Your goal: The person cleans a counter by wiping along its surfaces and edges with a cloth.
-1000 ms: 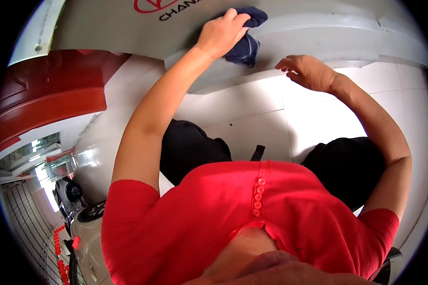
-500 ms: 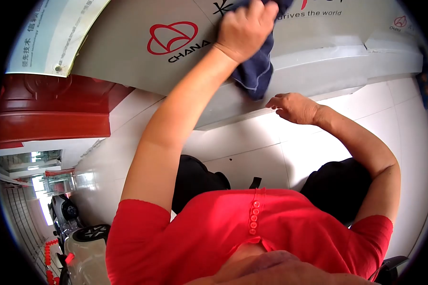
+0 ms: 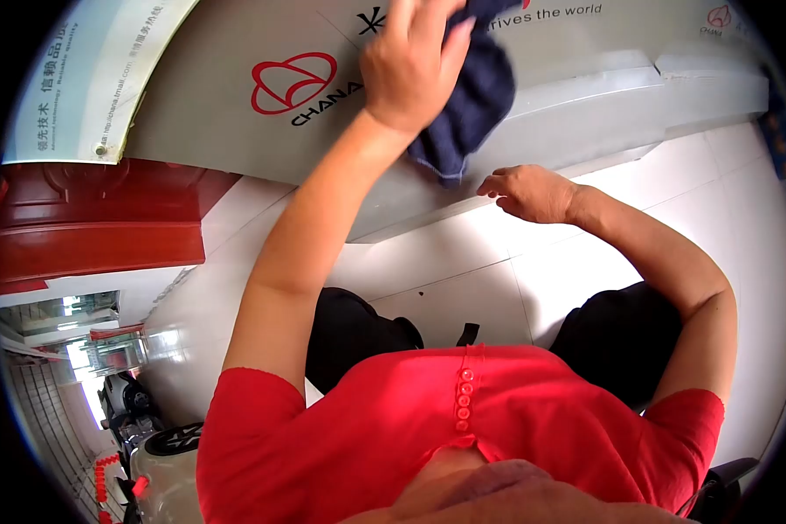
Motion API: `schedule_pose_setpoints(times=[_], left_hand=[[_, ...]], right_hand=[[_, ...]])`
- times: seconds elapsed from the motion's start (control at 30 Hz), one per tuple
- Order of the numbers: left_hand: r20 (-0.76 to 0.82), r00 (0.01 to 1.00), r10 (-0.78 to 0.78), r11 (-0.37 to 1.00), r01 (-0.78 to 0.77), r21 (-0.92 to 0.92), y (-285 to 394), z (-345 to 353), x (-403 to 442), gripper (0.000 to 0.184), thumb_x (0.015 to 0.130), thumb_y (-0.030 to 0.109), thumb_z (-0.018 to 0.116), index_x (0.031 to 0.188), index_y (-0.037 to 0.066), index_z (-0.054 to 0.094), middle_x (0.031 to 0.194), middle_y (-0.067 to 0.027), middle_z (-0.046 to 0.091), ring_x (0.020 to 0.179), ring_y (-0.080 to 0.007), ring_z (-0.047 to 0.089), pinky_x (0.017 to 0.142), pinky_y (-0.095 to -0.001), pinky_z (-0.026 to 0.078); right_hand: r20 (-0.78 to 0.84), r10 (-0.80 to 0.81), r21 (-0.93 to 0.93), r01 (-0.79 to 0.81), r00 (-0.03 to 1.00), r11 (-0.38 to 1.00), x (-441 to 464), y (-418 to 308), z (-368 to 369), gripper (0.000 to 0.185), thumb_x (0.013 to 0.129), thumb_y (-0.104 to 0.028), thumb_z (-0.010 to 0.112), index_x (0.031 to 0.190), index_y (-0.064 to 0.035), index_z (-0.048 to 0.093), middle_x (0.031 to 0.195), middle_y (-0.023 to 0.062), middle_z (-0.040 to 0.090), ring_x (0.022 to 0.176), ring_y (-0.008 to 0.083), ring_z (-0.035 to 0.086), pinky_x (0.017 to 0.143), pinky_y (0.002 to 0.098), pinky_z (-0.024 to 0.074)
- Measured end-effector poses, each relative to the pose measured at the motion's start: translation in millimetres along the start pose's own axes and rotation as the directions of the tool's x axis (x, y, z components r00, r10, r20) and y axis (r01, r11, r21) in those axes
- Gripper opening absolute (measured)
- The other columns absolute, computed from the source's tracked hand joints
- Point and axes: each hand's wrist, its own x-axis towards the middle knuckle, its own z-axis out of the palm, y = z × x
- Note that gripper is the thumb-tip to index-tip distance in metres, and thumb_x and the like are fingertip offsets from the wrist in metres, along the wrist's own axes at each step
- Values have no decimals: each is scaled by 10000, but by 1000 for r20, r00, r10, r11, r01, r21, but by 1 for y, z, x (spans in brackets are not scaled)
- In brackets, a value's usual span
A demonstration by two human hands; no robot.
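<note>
Head view, cloth (image 3: 480, 96), partly under left hand (image 3: 408, 77)

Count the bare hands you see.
2: the left hand on the dark blue cloth, against the grey panel; the right hand lower, near the panel's bottom edge. No others show.

the grey lettered panel (image 3: 203, 106) has a navy cloth (image 3: 480, 92) against it.

left hand (image 3: 410, 79) was cut off by the top edge, cloth (image 3: 479, 100) was too, their contact seemed partly hidden
</note>
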Motion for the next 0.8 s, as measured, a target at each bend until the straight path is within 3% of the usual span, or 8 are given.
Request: schedule_pose_setpoints(times=[0.13, 0.17, 0.23, 0.3, 0.37, 0.63, 0.73, 0.8], left_hand=[[-290, 939, 184, 971, -219, -91, 17, 22, 75, 346, 860, 188, 698, 1186, 120, 605, 932, -115, 551, 749, -307, 622, 649, -378, 528], [-109, 987, 118, 990, -125, -61, 24, 30, 71, 308, 876, 172, 671, 1170, 95, 616, 939, -103, 568, 760, -302, 637, 650, -377, 534], [292, 937, 194, 928, -271, 255, 26, 65, 52, 341, 889, 161, 648, 1215, 68, 609, 1010, -133, 595, 857, -321, 639, 773, -405, 537], [112, 879, 463, 863, -476, 172, 18, 116, 7, 85, 797, 207, 648, 868, 181, 607, 816, -3, 551, 674, -177, 612, 519, -319, 465], [261, 860, 437, 865, -482, 140, 27, 134, -38, 64, 766, 212, 605, 826, 218, 583, 806, 34, 539, 681, -135, 593, 543, -289, 438], [631, 759, 164, 972, -232, 25, 29, 129, -88, 136, 837, 230, 638, 929, 133, 613, 921, -62, 595, 785, -251, 674, 665, -434, 546], [647, 761, -47, 974, 178, -139, 5, 82, -104, 321, 855, 357, 683, 1075, 132, 624, 973, -110, 631, 897, -326, 656, 748, -451, 537], [703, 702, -118, 945, 298, -139, -23, 57, -139, 387, 865, 410, 684, 1104, 116, 611, 1075, -105, 675, 954, -343, 655, 785, -446, 539]], right_hand=[[-3, -8, -9, 8, 1000, 1000, 2, 1, 1, 297, 887, -48, 586, 1181, -35, 623, 1124, 171, 667, 968, 363, 662, 884, 438, 533], [-5, -3, -5, 3, 1000, 1000, 3, 1, 0, 297, 887, -48, 586, 1181, -35, 623, 1124, 171, 667, 968, 363, 662, 884, 438, 533], [37, 42, -21, -41, 998, 999, 3, -1, -2, 307, 884, -63, 561, 1178, -37, 645, 1111, 195, 673, 1002, 358, 659, 910, 433, 519], [89, 115, -24, -113, 989, 993, 2, -4, -4, 308, 881, -64, 554, 1173, -37, 648, 1111, 192, 675, 1011, 357, 657, 918, 429, 513], [-3, 21, 36, -21, 1000, 999, 1, 7, 2, 305, 879, -61, 554, 1167, -39, 649, 1106, 186, 678, 1025, 358, 650, 925, 428, 508], [-7, 59, 34, -58, 998, 998, 0, 5, 2, 283, 892, -69, 563, 1161, -41, 646, 1094, 179, 681, 1019, 361, 649, 920, 424, 510], [-23, 43, 31, -42, 999, 999, -2, 4, 1, 292, 884, -37, 570, 1169, -24, 633, 1109, 170, 677, 1007, 340, 662, 916, 417, 526], [-15, 50, 18, -50, 999, 999, -1, 3, 2, 320, 874, 6, 582, 1193, 3, 613, 1144, 172, 664, 1009, 320, 674, 918, 398, 541]])
